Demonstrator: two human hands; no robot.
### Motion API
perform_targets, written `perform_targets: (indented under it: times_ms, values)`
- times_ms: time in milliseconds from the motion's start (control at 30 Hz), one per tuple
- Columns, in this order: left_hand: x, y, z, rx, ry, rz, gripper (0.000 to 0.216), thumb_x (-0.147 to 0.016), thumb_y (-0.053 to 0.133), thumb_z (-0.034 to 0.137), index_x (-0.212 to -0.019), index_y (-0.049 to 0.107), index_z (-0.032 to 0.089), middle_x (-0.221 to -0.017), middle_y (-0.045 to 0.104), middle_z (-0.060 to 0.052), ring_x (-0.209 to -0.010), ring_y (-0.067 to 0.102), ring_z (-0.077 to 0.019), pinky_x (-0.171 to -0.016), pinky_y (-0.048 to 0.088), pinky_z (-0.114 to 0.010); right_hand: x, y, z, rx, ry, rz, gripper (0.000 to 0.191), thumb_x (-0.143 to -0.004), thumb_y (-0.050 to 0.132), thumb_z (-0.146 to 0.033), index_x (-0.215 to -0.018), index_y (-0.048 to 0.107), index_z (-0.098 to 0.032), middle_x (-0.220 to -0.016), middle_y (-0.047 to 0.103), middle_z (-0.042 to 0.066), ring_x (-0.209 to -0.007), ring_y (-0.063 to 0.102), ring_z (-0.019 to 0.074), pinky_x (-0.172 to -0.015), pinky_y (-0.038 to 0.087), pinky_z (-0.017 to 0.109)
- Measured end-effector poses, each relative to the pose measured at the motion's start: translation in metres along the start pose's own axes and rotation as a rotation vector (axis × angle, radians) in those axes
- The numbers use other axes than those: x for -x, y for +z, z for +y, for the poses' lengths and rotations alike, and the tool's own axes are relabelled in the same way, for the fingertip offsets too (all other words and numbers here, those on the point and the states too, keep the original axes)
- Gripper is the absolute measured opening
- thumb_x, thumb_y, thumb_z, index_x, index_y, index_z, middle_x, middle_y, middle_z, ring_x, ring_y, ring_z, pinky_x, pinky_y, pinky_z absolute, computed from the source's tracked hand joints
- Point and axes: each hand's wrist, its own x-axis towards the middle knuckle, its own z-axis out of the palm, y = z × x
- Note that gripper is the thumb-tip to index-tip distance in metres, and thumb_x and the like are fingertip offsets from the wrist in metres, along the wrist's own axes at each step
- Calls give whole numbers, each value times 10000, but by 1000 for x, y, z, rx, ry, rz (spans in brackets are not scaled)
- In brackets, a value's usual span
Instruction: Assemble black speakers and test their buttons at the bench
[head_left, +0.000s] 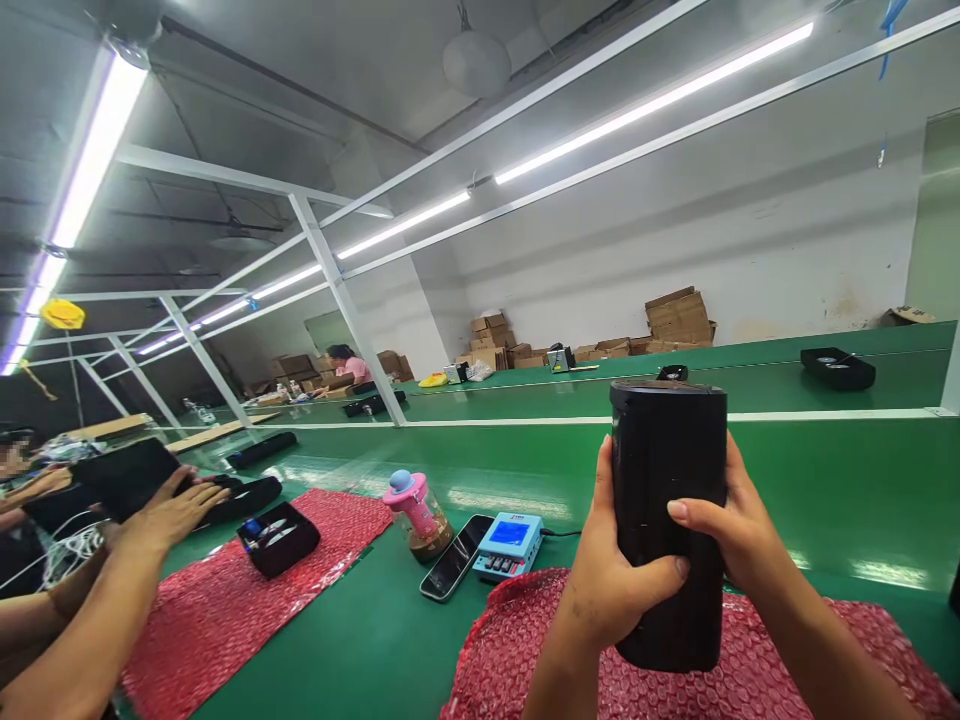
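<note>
Currently the person is holding a black speaker (pixel 667 450) upright in both hands, lifted just above a sheet of red wrap (pixel 510 650) that is lying on the near right of the green worktop (pixel 375 640). The left hand (pixel 611 590) is curling round the lower front of the speaker, fingers closed against it. The right hand (pixel 731 525) is clasping the right side, with the thumb pressing flat on the front. Neither hand is spread; both are gripping the body firmly.

The shell is looking smooth, so holding it well probably means squeezing evenly from both sides, with one palm lower down to take the weight. It also seems wise to be keeping it over the wrap, so that a slip is landing on something soft.

Just left of the wrap, a phone (pixel 456 570), a small blue device (pixel 508 547) and a pink bottle (pixel 416 515) are sitting close together on the worktop. Further left, a co-worker's hand (pixel 176 510) is resting on dark goods beside a black tray (pixel 279 540).
</note>
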Motion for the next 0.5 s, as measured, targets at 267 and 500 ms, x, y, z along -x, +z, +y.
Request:
perform_targets:
  times_ms: [267, 500]
  values:
    - [-1, -1, 1, -28, -16, 8, 1155, -651, 730, 179, -1499, -44, 305, -1427, 441, -110, -1176, 551, -291, -954, 494, -418, 2, 1, -3, 32, 6, -5, 844, -660, 784, -260, -1370, 330, -306, -1165, 628, 47, -1043, 623, 278, -911, 538, 457]
    - [-1, 0, 1, -28, -16, 7, 1150, -652, 726, 175, -1499, -43, 304, -1412, 459, -109, -1166, 556, -287, -942, 498, -412, 2, 2, -4, 21, 25, -4, 837, -662, 785, -248, -1360, 328, -310, -1184, 627, 39, -1042, 625, 256, -916, 534, 421]
